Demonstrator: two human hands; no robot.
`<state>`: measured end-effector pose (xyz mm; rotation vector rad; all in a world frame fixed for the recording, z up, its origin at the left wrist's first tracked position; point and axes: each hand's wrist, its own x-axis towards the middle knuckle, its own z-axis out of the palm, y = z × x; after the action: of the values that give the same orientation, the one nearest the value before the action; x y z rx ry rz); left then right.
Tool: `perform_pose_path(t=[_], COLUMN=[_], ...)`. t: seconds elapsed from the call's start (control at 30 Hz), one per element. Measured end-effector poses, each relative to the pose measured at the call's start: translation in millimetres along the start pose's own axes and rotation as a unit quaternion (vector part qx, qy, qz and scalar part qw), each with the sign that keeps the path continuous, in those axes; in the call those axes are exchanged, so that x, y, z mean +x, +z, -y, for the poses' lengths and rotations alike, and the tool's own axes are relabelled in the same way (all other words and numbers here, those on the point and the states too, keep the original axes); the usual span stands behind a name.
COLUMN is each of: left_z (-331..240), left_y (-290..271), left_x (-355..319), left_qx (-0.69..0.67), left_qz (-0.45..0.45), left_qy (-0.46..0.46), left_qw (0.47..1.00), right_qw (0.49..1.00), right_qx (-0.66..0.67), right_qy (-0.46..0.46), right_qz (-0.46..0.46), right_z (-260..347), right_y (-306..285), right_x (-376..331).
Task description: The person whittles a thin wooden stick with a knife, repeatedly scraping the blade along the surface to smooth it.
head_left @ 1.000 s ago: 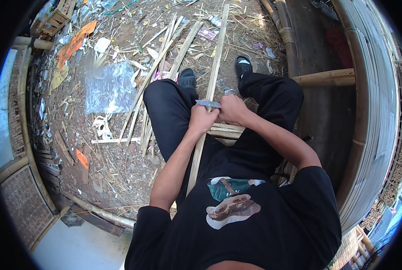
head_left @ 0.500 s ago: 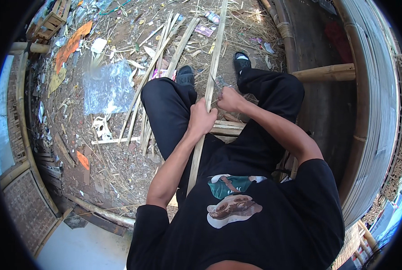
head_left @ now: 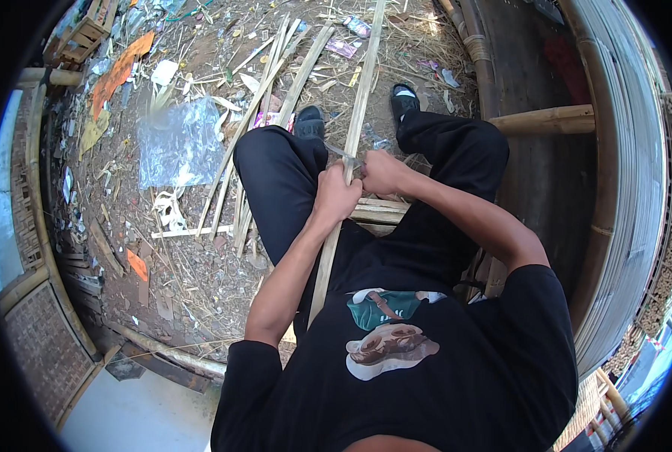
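Littered ground: brown earth strewn with shavings and scraps, stretching ahead of and to the left of the seated person.
Slatted panel: curving along the right side, beside a bamboo pole.
Black shirt: printed on the front, worn above black trousers with knees apart.
Long pale strip: running from the shirt front, between the knees, out over the ground.
Loose strips: a spread of narrow lengths beyond and beside the left knee.
Clear plastic sheet: crumpled, on the ground left of those strips.
Left hand: fingers curled closed round the long pale strip.
Right hand: a fist just right of the strip, closed on the knife; its handle is mostly hidden.
Knife: blade pointing left, crossing the strip just beyond the left hand.
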<state>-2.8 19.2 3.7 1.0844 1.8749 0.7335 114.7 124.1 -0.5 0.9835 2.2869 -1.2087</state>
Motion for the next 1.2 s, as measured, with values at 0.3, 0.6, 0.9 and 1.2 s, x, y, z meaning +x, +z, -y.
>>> perform_pose_path(t=[0.3, 0.6, 0.9, 1.2], left_z=[-7.8, -8.3, -2.7, -2.7], left_y=[-9.4, 3.2, -10.9, -15.3], left_x=[-2.0, -0.2, 3.5, 0.3], left_qx=[0.006, -0.030, -0.190, -0.403], left_qz=[0.005, 0.005, 0.029, 0.132], left_qy=[0.000, -0.005, -0.085, -0.090], left_qw=[1.000, 1.000, 0.978, 0.901], right_qw=[0.997, 0.978, 0.968, 0.968], right_qx=[-0.073, 0.004, 0.143, 0.048], right_qy=[0.017, 0.104, -0.071, -0.145], right_qz=[-0.028, -0.179, -0.192, -0.200], right_z=[4.5, -37.3, -17.9, -10.5], right_y=[-5.4, -58.5, -38.4, -9.6], right_x=[10.9, 45.5, 2.0, -12.4])
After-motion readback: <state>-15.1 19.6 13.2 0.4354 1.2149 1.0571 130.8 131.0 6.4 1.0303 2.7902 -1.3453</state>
